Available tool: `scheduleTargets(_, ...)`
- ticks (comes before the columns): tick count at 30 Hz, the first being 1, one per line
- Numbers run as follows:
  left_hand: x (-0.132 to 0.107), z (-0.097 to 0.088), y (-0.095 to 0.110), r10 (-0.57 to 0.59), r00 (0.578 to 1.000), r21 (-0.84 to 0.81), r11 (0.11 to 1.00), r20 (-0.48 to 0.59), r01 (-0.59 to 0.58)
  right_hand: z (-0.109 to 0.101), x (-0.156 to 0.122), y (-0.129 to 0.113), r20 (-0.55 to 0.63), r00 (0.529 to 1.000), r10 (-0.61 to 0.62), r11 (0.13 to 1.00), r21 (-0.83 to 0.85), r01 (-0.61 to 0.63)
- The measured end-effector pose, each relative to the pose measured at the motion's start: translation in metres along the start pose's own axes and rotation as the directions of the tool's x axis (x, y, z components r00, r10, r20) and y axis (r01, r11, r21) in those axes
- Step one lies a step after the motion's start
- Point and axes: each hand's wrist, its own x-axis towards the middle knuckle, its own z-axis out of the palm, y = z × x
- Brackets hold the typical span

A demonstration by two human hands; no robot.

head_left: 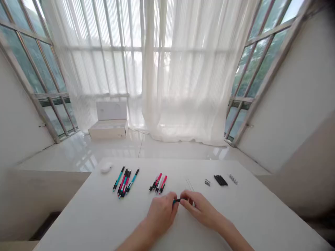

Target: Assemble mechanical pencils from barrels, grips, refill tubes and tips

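One white desk, carrying all items. Two hands: left hand and right hand, fingertips of both pinched on one pen between them, mid-desk. Two lots lay toward the far edge: teal-and-pink cluster, pink cluster. Pen judged light, stiff and slick-barrelled, best held at its black grip.

No legible text, label or number anywhere.
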Motion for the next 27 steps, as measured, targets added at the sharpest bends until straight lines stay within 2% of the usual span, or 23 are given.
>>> scheduleTargets(5,0.001,0.003,0.002,0.000,1.000,0.018,1.000,0.003,0.000,0.000,0.003,0.004,-0.042,0.999,-0.031,0.999,0.012,0.032)
scheduleTargets(12,0.004,0.004,0.003,0.014,0.999,0.026,1.000,-0.038,-0.013,-0.012,0.001,0.012,-0.139,0.986,-0.093,0.989,0.105,0.108)
scheduleTargets(16,0.006,0.004,0.004,0.032,0.998,0.029,0.999,-0.053,-0.030,-0.025,-0.001,0.022,-0.136,0.990,-0.048,0.993,0.098,0.062)
scheduleTargets(20,0.006,0.004,0.003,0.054,0.996,0.014,0.999,-0.073,-0.053,-0.048,-0.006,0.041,-0.175,0.982,0.064,0.995,0.088,-0.049)
scheduleTargets(23,0.006,0.006,0.002,0.061,0.994,0.008,0.998,-0.085,-0.061,-0.070,-0.012,0.071,-0.329,0.930,0.167,0.985,0.010,-0.173)
scheduleTargets(27,0.006,0.006,0.003,0.073,0.993,0.005,0.997,-0.091,-0.073,-0.091,-0.021,0.119,-0.530,0.806,0.263,0.924,-0.102,-0.368)
